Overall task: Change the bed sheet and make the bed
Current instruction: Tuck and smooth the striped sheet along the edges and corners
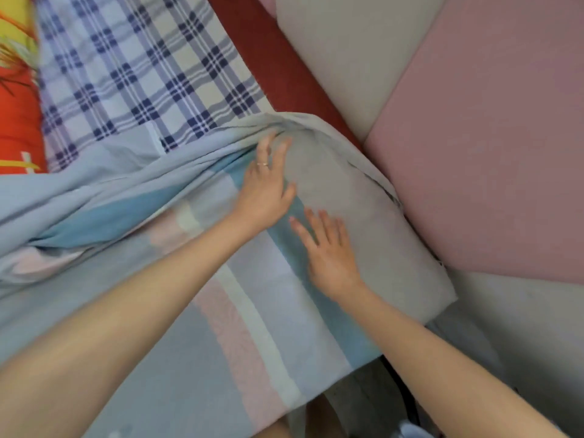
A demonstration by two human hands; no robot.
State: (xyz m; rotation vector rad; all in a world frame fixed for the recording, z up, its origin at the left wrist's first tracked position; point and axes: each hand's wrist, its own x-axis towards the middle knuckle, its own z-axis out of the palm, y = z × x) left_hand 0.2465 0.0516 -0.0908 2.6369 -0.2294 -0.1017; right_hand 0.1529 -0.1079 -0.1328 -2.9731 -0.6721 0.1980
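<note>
A pastel striped bed sheet (246, 311) is seen spread over the near corner of the bed, its grey band drawn across the corner and hanging over the edge. Further up the bed it is bunched in long folds, and beyond those a blue-and-white plaid sheet (142, 74) is left uncovered. The left hand (268, 184), on which a ring (263, 164) is worn, is laid flat on the striped sheet with fingers straight, the fingertips reaching the gathered fold at the corner; nothing is gripped. The right hand (328, 251) is pressed palm-down just beside it, fingers spread. A red bed frame (271, 74) is bordered by beige (347, 58) and pink (489, 153) wall panels. Orange and yellow fabric (19, 121) is seen at the far left.
</note>
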